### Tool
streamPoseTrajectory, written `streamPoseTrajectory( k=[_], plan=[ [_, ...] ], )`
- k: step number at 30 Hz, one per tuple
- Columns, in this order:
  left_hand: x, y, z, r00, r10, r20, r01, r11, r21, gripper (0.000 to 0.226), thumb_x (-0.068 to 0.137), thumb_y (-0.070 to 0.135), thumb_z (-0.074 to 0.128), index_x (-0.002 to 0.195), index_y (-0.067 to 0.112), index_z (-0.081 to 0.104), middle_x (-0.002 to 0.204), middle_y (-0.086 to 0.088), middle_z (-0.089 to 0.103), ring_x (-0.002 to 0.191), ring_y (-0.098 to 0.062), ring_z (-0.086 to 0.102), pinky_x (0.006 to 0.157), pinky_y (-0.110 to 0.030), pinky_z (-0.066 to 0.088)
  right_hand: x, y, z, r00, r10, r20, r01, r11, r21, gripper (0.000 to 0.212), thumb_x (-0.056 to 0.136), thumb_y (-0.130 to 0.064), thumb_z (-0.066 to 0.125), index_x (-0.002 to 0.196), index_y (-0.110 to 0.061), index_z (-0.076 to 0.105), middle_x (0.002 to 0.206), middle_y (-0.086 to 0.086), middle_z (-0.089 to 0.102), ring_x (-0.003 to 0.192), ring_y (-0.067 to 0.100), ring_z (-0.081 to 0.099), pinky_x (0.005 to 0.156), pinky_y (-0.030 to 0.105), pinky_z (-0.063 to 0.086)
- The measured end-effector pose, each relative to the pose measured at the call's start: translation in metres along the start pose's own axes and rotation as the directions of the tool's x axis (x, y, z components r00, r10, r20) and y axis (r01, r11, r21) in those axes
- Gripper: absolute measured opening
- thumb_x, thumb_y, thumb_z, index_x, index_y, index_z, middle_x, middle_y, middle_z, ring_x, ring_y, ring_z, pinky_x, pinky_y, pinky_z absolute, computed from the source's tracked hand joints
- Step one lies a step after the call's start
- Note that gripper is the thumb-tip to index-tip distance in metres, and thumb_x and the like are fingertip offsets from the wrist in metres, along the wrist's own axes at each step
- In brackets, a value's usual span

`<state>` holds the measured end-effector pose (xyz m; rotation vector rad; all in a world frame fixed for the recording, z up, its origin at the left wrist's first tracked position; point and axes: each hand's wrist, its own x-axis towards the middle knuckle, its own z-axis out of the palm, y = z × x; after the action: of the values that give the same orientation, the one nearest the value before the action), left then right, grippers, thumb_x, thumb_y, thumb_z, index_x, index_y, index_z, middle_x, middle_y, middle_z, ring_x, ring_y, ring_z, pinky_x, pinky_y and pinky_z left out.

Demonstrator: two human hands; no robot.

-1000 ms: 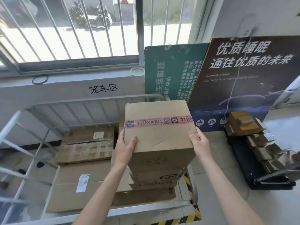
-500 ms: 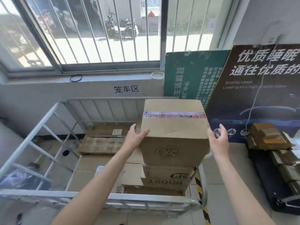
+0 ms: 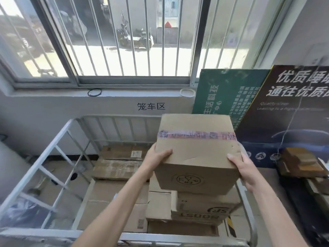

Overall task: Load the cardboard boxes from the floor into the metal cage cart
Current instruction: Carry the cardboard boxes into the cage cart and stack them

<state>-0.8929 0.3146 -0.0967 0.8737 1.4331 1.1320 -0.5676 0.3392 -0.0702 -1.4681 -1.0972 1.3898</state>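
A person's two bare arms reach forward over the near rail of a white metal cage cart [image 3: 36, 164]. The left grip [image 3: 156, 158] and the right grip [image 3: 243, 168], both bare hands, hold a brown cardboard box [image 3: 197, 154] by its opposite sides. The thumbs lie on its top face and the fingers wrap out of sight round the sides. A strip of pink printed tape [image 3: 195, 136] crosses the box top, and a round stamp marks its near face. The box is at the cart's near right corner, directly over a stack of cardboard boxes [image 3: 203, 207]; whether it touches the stack cannot be told. Flat cartons [image 3: 119, 168] lie toward the cart's far edge. Behind the cart are a barred window [image 3: 124, 41], a green sign [image 3: 224, 93] and a dark poster [image 3: 293, 118].
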Motion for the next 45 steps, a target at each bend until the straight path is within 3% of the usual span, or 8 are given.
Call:
streamPoseTrajectory(
  k=[5,10,15,21,25,30,37,45],
  plan=[
    [-0.033,0.005,-0.149,0.994,0.033,-0.101,-0.037,0.999,-0.036,0.068,0.061,0.050,0.087,0.122,0.034,0.061,0.110,0.006,0.075,0.098,-0.016,0.073,0.075,-0.030,0.057,-0.029,0.006,0.128,0.997,-0.018,0.074,0.019,1.000,-0.010,0.065,0.090,-0.031,0.072,0.146,-0.035,0.039,0.130,-0.006,0.061,0.112,0.014,0.064,0.085,0.029,0.054],
    [-0.057,-0.036,-0.257,0.983,-0.025,-0.183,0.027,1.000,0.011,0.077,0.063,0.044,0.089,0.131,0.033,0.057,0.117,0.001,0.073,0.103,-0.018,0.071,0.087,-0.042,0.056,-0.046,0.058,0.239,0.975,0.165,0.149,-0.152,0.984,-0.096,0.070,0.090,-0.017,0.071,0.143,-0.034,0.029,0.126,-0.006,0.054,0.110,0.011,0.058,0.077,0.022,0.051],
    [-0.054,-0.093,-0.313,0.958,-0.214,-0.190,0.233,0.968,0.088,0.079,0.064,0.036,0.086,0.135,0.028,0.052,0.117,0.000,0.071,0.104,-0.020,0.069,0.088,-0.040,0.056,-0.058,0.122,0.306,0.901,0.422,0.105,-0.401,0.900,-0.172,0.070,0.091,-0.012,0.066,0.146,-0.027,0.026,0.114,-0.011,0.056,0.102,0.008,0.059,0.072,0.022,0.049],
    [-0.021,-0.164,-0.384,0.865,-0.455,-0.211,0.493,0.848,0.195,0.100,0.049,0.043,0.087,0.137,0.018,0.045,0.118,-0.007,0.065,0.102,-0.023,0.065,0.080,-0.037,0.054,-0.040,0.192,0.377,0.793,0.603,0.092,-0.565,0.783,-0.260,0.070,0.088,-0.008,0.065,0.146,-0.022,0.026,0.116,-0.006,0.058,0.103,0.010,0.058,0.092,0.032,0.049],
    [0.024,-0.233,-0.424,0.809,-0.525,-0.266,0.580,0.786,0.213,0.116,0.031,0.054,0.090,0.133,0.022,0.046,0.113,-0.002,0.066,0.095,-0.018,0.067,0.067,-0.028,0.053,0.007,0.248,0.417,0.730,0.669,0.141,-0.628,0.738,-0.247,0.069,0.086,-0.014,0.066,0.141,-0.029,0.027,0.115,-0.010,0.063,0.102,0.005,0.061,0.078,0.021,0.048],
    [0.103,-0.343,-0.440,0.758,-0.581,-0.295,0.640,0.750,0.168,0.111,0.033,0.062,0.090,0.130,0.034,0.042,0.114,0.005,0.065,0.095,-0.017,0.068,0.063,-0.031,0.056,0.084,0.337,0.441,0.729,0.674,0.124,-0.622,0.727,-0.292,0.065,0.089,-0.018,0.061,0.139,-0.035,0.024,0.113,-0.013,0.060,0.101,0.005,0.059,0.077,0.019,0.049],
    [0.167,-0.445,-0.390,0.775,-0.592,-0.220,0.626,0.767,0.140,0.082,0.064,0.029,0.087,0.131,0.030,0.039,0.117,0.001,0.062,0.102,-0.018,0.062,0.073,-0.032,0.049,0.144,0.414,0.426,0.736,0.676,-0.041,-0.659,0.701,-0.272,0.056,0.091,-0.015,0.056,0.136,-0.033,0.028,0.109,-0.009,0.060,0.096,0.011,0.060,0.075,0.029,0.049],
    [0.158,-0.444,-0.392,0.773,-0.608,-0.182,0.634,0.754,0.172,0.104,0.048,0.052,0.082,0.137,0.035,0.032,0.120,0.010,0.059,0.108,-0.015,0.059,0.085,-0.038,0.049,0.122,0.419,0.433,0.789,0.613,-0.042,-0.587,0.731,-0.348,0.067,0.099,-0.023,0.057,0.154,-0.031,0.021,0.146,-0.007,0.046,0.132,0.012,0.046,0.110,0.036,0.040]
  ],
)
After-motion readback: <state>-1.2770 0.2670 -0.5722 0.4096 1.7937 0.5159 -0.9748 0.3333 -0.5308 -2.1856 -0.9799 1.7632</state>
